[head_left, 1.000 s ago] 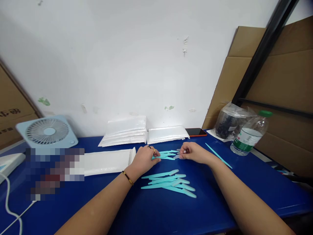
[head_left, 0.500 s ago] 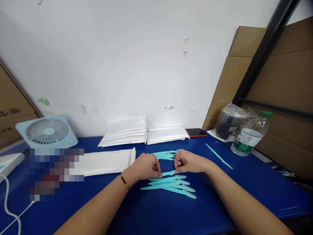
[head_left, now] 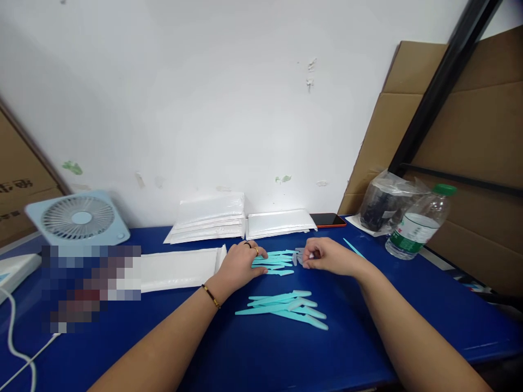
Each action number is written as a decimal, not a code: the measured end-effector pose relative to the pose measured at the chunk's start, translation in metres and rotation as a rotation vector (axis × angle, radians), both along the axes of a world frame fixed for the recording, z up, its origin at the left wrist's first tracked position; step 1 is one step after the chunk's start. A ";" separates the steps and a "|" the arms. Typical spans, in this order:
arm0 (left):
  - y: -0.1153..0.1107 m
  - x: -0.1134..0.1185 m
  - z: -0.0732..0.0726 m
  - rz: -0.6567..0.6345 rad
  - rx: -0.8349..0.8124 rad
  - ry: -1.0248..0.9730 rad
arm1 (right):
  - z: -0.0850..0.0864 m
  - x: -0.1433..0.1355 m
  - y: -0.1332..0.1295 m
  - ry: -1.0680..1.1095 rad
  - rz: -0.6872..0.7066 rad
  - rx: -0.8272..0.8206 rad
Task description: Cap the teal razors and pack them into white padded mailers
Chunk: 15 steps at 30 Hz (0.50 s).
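My left hand (head_left: 241, 267) rests at the left ends of several turquoise eyebrow razors (head_left: 280, 261) lying side by side. Its thumb and fingers are apart and touch the razors. To their right, my right hand (head_left: 324, 255) is closed in a pinch, with a small whitish piece, apparently a clear blade cap, partly showing between the fingers. A few loose clear caps (head_left: 295, 258) lie between this hand and the razors. Closer to me is a fanned pile of capped turquoise razors (head_left: 286, 309). A single razor (head_left: 353, 248) lies beyond my right wrist, partly hidden by it.
White padded mailers (head_left: 208, 220) are stacked against the wall, with another mailer (head_left: 175, 269) left of my hand. A phone (head_left: 328, 220), a bagged dark item (head_left: 376, 207) and a water bottle (head_left: 420, 223) stand right. A fan (head_left: 81, 218) sits left on the blue table (head_left: 229, 359).
Both hands have moved away from me, off the near pile. The razor they held between them now lies uncapped beside the far group, and my right hand has drawn right from it.
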<state>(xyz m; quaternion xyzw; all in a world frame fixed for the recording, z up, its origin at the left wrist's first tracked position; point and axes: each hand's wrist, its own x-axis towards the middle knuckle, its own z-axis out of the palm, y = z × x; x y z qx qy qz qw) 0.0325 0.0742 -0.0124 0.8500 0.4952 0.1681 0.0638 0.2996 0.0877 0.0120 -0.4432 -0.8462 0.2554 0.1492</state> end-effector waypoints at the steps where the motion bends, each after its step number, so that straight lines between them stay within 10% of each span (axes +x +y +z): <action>1: 0.001 0.001 -0.002 -0.018 0.003 0.014 | 0.001 -0.003 -0.003 -0.013 0.076 -0.035; 5: 0.005 0.006 -0.008 -0.009 0.018 0.033 | -0.003 -0.017 -0.013 -0.128 0.269 -0.147; 15: -0.011 0.014 0.000 -0.246 -0.165 -0.051 | -0.011 -0.020 -0.009 -0.091 0.168 0.016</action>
